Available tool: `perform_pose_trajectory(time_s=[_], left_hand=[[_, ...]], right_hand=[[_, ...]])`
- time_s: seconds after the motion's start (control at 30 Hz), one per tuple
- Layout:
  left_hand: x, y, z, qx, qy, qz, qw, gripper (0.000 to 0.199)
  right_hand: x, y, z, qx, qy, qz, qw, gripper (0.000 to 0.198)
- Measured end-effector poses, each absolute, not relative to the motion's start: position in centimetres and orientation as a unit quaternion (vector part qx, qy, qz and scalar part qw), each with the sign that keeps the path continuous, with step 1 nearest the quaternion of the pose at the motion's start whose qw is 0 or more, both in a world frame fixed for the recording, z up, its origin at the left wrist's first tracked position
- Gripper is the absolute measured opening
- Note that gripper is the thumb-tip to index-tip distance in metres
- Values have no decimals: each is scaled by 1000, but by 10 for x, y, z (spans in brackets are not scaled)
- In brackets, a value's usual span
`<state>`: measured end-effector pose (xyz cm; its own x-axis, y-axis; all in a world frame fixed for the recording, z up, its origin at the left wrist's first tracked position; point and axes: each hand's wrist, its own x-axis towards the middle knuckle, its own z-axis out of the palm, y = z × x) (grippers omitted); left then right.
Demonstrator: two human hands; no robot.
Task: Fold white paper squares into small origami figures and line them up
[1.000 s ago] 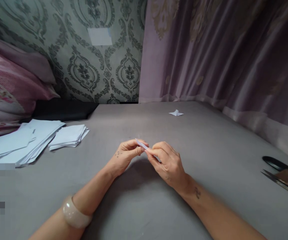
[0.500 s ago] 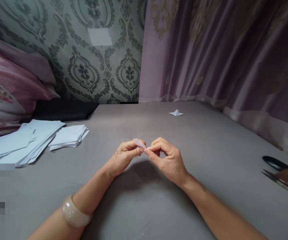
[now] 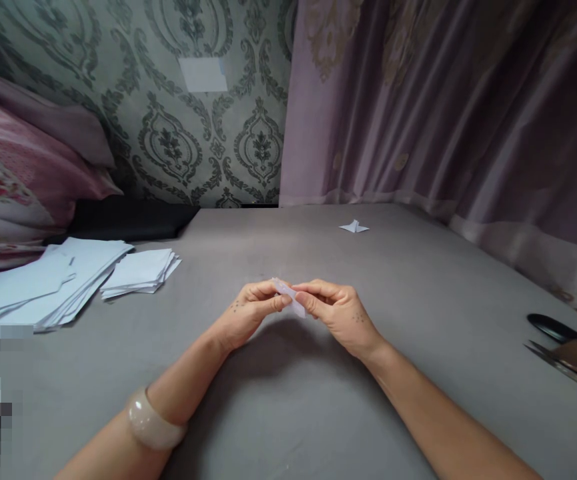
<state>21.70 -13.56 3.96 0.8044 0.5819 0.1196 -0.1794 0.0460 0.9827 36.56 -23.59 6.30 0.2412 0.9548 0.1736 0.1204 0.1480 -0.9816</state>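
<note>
Between my two hands, a little above the grey table surface [image 3: 288, 427], is a small folded piece of white paper [image 3: 297, 307]. My left hand [image 3: 252, 310] pinches its left side, thumb in front and fingers behind. My right hand [image 3: 341, 311] grips the right side with thumb and fingertips, close to the left thumb. Part of the paper is hidden behind the thumbs, so its full folded shape cannot be made out. Farther back on the right lies a small folded white paper figure [image 3: 354, 227] with pointed sides.
At left lie a stack of large white sheets [image 3: 88, 267] and a pile of small paper squares [image 3: 141, 272]. Behind them is a flat black item [image 3: 133, 220]. Scissors or similar pointed tools [image 3: 551, 357] and a dark oval object [image 3: 553, 328] lie at the right edge.
My right fingers have shifted along the paper and flattened against it. The paper has turned, and its lower end now shows below the thumbs. The left hand has barely moved.
</note>
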Motion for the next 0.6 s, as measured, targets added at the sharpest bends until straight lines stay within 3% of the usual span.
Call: perform_pose_trajectory(time_s=[0.17,0.47,0.6], left_hand=[[222,-138,37,594,240,277,716,16],[227,-137,31,551,301,258,734,32],[228,-138,28,572,381,212,695,34]], right_hand=[[367,-231,49,-583,-471,304,588,18],[375,-226,44,-581,-303,482,582,35],[375,-224,38,-624,-306,475,540,31]])
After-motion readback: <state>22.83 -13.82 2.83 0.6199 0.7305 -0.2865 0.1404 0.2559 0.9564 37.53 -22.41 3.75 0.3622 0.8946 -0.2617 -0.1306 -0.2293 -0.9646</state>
